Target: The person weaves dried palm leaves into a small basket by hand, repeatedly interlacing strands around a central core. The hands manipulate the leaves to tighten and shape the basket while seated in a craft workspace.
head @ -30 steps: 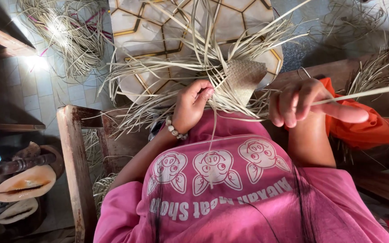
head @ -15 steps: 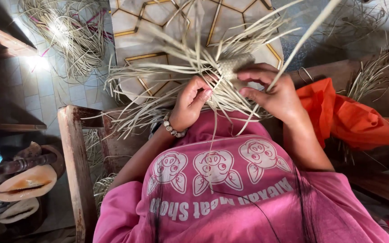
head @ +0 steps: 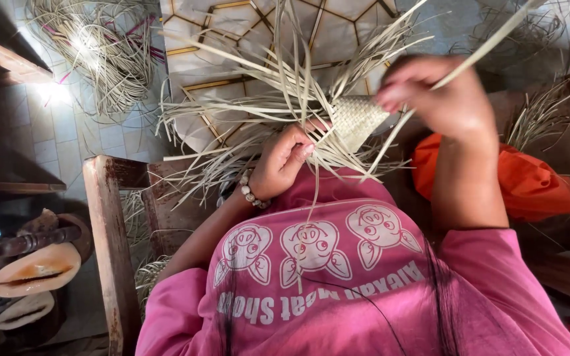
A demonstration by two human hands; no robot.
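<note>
Left hand (head: 285, 161) pinches the small woven straw piece (head: 357, 118); blurred right hand (head: 430, 92) grips 1 long strand (head: 489, 39). A hard tug might snap it or loosen the weave.

woven piece (head: 354, 118): dry matt straw | chair frame (head: 110, 244): worn wood

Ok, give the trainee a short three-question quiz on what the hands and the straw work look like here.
1. True or false: the left hand grips the woven piece.
2. What does the right hand pinch: a) a single strip, b) the orange cloth, c) the bracelet?
3. Which wrist wears the bracelet?

Key: 1 true; 2 a; 3 left.
</note>
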